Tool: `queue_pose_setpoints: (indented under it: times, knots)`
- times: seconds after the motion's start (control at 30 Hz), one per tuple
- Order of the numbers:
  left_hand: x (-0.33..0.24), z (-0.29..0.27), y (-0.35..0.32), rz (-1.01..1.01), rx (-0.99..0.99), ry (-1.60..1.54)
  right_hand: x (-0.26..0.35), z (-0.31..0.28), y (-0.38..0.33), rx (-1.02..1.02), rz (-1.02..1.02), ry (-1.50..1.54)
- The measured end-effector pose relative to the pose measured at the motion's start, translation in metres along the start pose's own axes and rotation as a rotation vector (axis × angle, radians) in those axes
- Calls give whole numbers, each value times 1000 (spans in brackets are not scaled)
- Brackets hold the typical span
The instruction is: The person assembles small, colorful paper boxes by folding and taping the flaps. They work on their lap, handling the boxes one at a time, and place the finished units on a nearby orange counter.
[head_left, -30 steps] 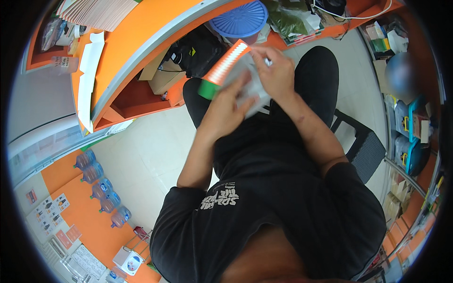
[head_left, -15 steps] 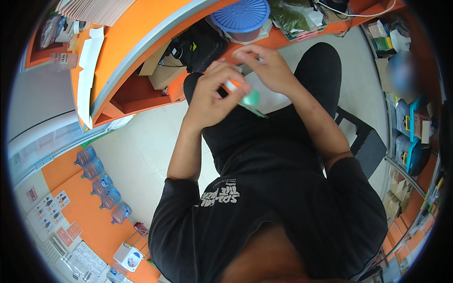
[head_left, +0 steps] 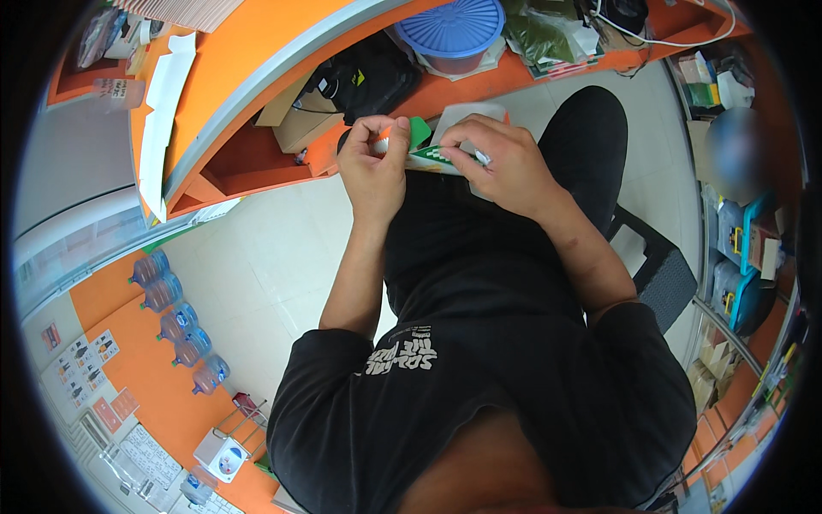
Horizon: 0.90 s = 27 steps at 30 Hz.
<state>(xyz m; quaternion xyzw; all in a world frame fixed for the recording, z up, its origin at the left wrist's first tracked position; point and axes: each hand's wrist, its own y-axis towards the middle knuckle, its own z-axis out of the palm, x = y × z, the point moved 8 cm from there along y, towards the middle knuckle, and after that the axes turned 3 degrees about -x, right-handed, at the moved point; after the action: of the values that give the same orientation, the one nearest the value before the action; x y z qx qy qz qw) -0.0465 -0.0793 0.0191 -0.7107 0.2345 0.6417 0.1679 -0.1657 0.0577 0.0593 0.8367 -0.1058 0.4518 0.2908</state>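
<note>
Orange counter [head_left: 257,51] ahead; left hand [head_left: 374,167] pinches the green-and-white packet [head_left: 425,147] edge, right hand [head_left: 503,163] clamps its other end over the lap.

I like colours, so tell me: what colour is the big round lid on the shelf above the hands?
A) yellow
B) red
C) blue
C: the round ribbed lid sits on a tub on the orange shelf, above both hands, and it is plainly blue.
</note>
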Motion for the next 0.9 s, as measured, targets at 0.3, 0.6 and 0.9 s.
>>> queue_pose_setpoints:
  times: [0.3, 0.6, 0.9]
  knots:
    - [-26, 2, -1, 120, 172, 191, 14, 8, -8, -306, -280, -225]
    - [-44, 2, -3, 66, 227, 18, 24, -1, -2, -397, -330, -136]
    - [-44, 0, -4, 38, 244, -21, 25, -2, 3, -239, -255, -11]
